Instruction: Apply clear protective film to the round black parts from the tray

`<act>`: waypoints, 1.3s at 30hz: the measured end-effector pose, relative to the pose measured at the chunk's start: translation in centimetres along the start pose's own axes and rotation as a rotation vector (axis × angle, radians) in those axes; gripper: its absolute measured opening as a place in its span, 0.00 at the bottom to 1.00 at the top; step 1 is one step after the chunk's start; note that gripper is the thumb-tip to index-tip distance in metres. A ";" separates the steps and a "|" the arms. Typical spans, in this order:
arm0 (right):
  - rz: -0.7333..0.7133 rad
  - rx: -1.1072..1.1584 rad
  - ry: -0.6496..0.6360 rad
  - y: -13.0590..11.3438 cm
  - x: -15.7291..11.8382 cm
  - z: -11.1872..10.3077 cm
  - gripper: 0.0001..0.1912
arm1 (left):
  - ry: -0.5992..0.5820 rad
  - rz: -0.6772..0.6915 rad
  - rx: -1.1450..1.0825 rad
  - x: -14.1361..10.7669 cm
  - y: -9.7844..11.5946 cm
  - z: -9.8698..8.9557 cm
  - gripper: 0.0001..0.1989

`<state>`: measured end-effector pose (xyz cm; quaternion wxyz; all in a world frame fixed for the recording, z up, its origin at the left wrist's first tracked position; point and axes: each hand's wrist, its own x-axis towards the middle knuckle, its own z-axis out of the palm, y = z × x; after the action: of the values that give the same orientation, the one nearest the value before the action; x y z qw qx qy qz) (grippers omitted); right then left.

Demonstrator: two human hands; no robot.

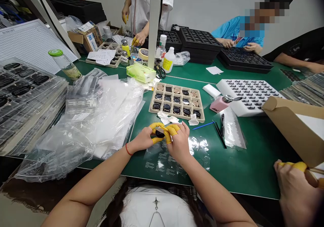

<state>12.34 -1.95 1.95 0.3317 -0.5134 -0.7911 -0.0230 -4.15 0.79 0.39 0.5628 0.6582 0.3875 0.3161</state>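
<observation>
A round black watch case [159,133] with a pale patch near its upper edge is between my hands, above the table. My left hand [146,137], with yellow finger cots, grips its rim between thumb and fingers. My right hand [178,139], also in yellow cots, pinches at the right edge of the case; its fingertips hide part of it. Just beyond lies a beige compartment tray [151,109] with several round watch cases, some black with fine print and some gold-coloured. Crumpled white tissues [167,118] rest against its near side. Clear printed film sheets [159,163] lie beneath my hands.
Plastic bags [113,119] and stacked clear trays [32,109] fill the left. Right are a blue stick [203,125], black pen [222,125], pink pump bottle [220,104], white foam tray [249,110] and cardboard box [291,129]. A co-worker's hand [293,183] holds the box; other people work opposite.
</observation>
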 end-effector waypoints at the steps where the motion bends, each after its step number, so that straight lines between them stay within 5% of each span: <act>1: 0.002 -0.003 0.003 0.1 0.1 0.1 0.08 | -0.002 0.006 0.005 0.0 0.0 0.0 0.23; 11: 0.065 0.028 -0.044 1.5 0.8 -0.2 0.10 | -0.049 -0.015 -0.047 0.1 -0.5 0.2 0.28; 15: 0.374 0.137 -0.014 4.5 -0.7 -1.5 0.13 | -0.045 -0.105 -0.144 0.2 -0.9 0.3 0.30; 18: 0.542 0.095 -0.201 7.5 -2.4 -2.0 0.15 | -0.035 -0.126 -0.159 0.3 -0.9 0.3 0.32; 21: 0.537 -0.023 -0.232 8.1 -3.5 -1.8 0.13 | -0.046 -0.111 -0.114 0.2 -0.5 0.6 0.31; 24: 0.412 0.180 -0.166 5.4 -3.0 -1.2 0.15 | -0.065 -0.074 -0.084 0.1 -0.1 1.2 0.30; 27: 0.307 0.444 -0.271 2.5 -0.8 -0.5 0.19 | -0.071 -0.070 -0.129 0.1 0.0 1.3 0.33; 29: 0.305 0.506 -0.300 2.9 1.7 -0.2 0.19 | -0.017 -0.096 -0.174 0.2 0.0 0.7 0.34; 34: 0.629 0.334 -0.023 12.0 9.7 -0.7 0.15 | 0.247 -0.122 -0.479 0.6 0.5 -2.1 0.26; 37: 0.667 0.244 0.049 17.0 13.9 -0.1 0.14 | 0.352 -0.125 -0.774 0.8 0.5 -3.1 0.21; 39: 0.636 0.213 0.035 18.1 16.1 1.6 0.12 | 0.387 -0.136 -0.903 0.9 0.2 -3.1 0.15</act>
<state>22.43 20.01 3.98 0.3876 -0.6966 -0.5833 0.1559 -6.31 3.14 1.10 0.7287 0.2512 0.3512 0.5315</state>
